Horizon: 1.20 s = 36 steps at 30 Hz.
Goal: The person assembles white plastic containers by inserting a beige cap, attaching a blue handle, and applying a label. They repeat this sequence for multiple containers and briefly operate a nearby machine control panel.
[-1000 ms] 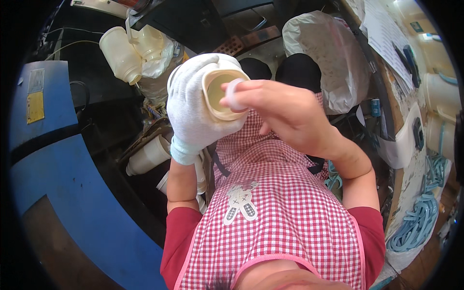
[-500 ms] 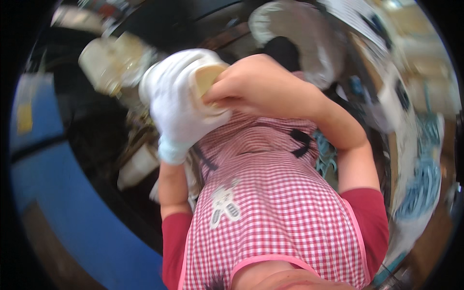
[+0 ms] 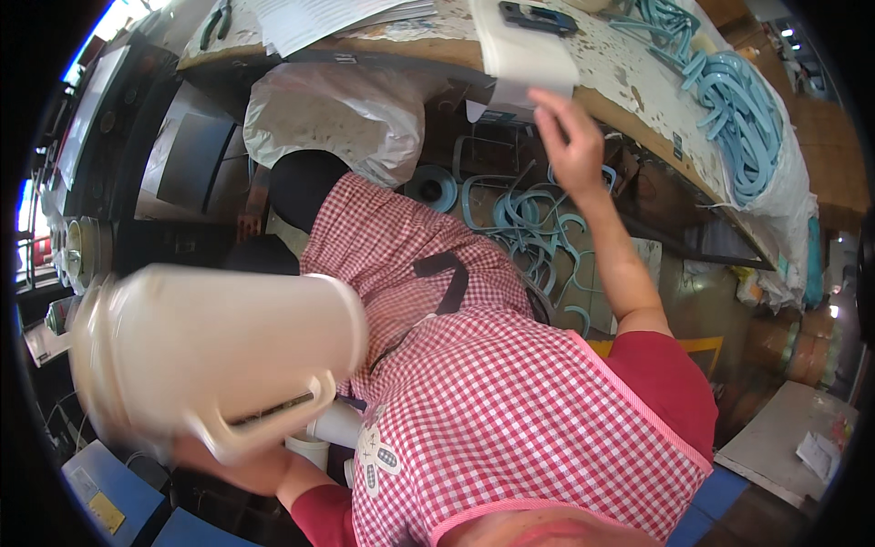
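A big cream plastic jug with a handle fills the lower left, blurred by motion. My left hand grips it from underneath and is mostly hidden behind it. My right hand is stretched up to the workbench edge. Its fingers are spread, and the fingertips are at the lower edge of a white folded pad that hangs over the bench. I wear a red-and-white checked apron over a red top.
A crumpled clear plastic bag lies below the bench. Pale blue hoses are piled on the bench and coiled under it. A black tool and papers lie on top. A blue box is at lower left.
My right hand left the jug's mouth and reached up to the bench edge. The jug swung down to the left in my left hand. The view turned toward the workbench.
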Available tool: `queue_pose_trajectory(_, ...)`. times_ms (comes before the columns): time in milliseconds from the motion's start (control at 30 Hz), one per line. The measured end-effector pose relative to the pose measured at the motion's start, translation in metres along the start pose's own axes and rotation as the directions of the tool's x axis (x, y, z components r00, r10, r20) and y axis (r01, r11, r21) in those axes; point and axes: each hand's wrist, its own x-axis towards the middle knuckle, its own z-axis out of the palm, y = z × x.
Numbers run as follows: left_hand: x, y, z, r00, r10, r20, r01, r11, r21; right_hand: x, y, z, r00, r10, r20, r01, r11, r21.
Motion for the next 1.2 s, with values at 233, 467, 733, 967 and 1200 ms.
queue_pose_trajectory(233, 0.089, -0.111, 0.085, 0.914, -0.403, 0.039, 0.34, 0.817, 0.465, 0.131, 0.104, 0.006, 0.946, 0.209, 0.247, -0.237, 0.968, 0.088)
queue_pose_trajectory(467, 0.029, 0.224, 0.343, 0.546, 0.657, 0.52, -0.801, 0.592, 0.092, 0.155, 0.151, 0.015, 0.884, 0.047, 0.465, -0.045, 0.999, -0.017)
queue_pose_trajectory(733, 0.063, 0.215, 0.469, 0.4, 0.646, 0.65, -0.906, 0.386, 0.174, 0.128, 0.132, -0.019, 0.936, 0.285, 0.208, -0.227, 0.937, -0.265)
queue_pose_trajectory(967, 0.05, 0.266, 0.403, 0.511, 0.562, 0.65, -0.52, 0.804, -0.287, 0.082, 0.09, -0.079, 0.879, 0.057, 0.474, -0.448, 0.444, 0.776)
queue_pose_trajectory(1200, 0.0, 0.336, 0.341, 0.511, 0.536, 0.672, -0.101, 0.814, -0.572, 0.029, 0.046, -0.104, 0.931, 0.327, 0.159, -0.357, 0.739, 0.571)
